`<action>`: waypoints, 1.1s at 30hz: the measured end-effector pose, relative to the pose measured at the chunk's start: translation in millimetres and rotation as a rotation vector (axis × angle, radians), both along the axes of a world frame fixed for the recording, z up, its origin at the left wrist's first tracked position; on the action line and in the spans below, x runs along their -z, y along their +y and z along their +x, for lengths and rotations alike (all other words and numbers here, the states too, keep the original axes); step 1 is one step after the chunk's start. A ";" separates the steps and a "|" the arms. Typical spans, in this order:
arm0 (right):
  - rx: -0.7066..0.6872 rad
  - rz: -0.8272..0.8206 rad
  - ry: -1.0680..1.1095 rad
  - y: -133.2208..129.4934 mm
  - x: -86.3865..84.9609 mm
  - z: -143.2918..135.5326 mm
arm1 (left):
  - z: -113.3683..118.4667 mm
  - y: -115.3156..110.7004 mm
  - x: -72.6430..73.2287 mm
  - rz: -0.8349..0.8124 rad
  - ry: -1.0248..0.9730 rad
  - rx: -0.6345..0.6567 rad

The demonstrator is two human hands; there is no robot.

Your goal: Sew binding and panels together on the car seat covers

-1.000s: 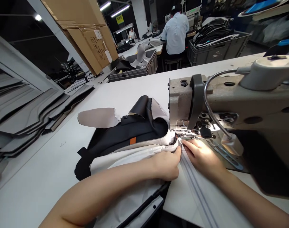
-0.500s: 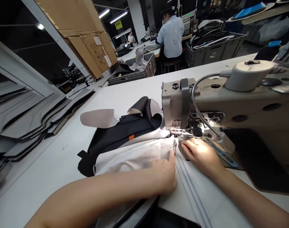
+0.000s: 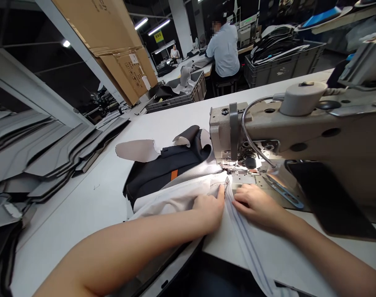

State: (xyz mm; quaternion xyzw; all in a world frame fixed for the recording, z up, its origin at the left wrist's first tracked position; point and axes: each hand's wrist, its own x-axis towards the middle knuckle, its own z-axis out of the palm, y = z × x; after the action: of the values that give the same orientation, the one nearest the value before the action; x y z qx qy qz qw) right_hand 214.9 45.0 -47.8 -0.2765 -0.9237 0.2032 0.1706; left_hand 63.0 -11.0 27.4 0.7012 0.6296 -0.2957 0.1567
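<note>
My left hand (image 3: 209,209) lies on the white fabric (image 3: 175,198), its index finger stretched toward the stitched seam and the other fingers curled on the cloth. Close to its right, my right hand (image 3: 256,204) has its fingers bent together at the edge of a white strip with blue-grey lines (image 3: 248,243); what lies between thumb and fingers is hidden. The fabric's seam end is at the needle area of the sewing machine (image 3: 299,132). Black fabric with an orange tab (image 3: 174,175) and a light grey flap (image 3: 138,151) spread beyond the white cloth.
A black phone-like slab (image 3: 333,200) and a blue-handled tool (image 3: 288,197) lie beside the machine. Stacked grey panels (image 3: 55,148) stand at the left. Behind the white table (image 3: 104,194) are grey crates (image 3: 188,95), a cardboard box (image 3: 126,70) and a seated person (image 3: 225,49).
The view has shifted slightly. My right hand has drawn back from the needle area toward me, and the black fabric's lower left end no longer sticks out beside the white cloth.
</note>
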 end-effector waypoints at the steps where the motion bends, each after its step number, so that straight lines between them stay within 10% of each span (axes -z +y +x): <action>1: 0.012 0.015 0.012 -0.1 1.2 0.7 | 3.0 1.4 1.9 0.004 0.018 -0.017; 6: 0.185 0.123 0.082 4.9 16.0 7.2 | -2.4 15.8 -12.2 -0.083 -0.018 -0.049; 14: 0.348 0.278 0.135 11.4 28.6 -2.1 | -25.4 16.3 -5.7 -0.073 -0.775 -0.081; 33: 0.406 0.133 0.200 12.0 25.8 -13.0 | -12.9 34.4 -3.6 -0.010 -0.484 -0.096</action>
State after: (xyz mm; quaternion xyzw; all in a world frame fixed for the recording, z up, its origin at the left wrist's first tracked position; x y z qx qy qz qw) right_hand 201.9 56.9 -73.6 -0.4234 -0.8389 0.1299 0.3163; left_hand 50.1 23.4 31.0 0.7202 0.6047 -0.1145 0.3202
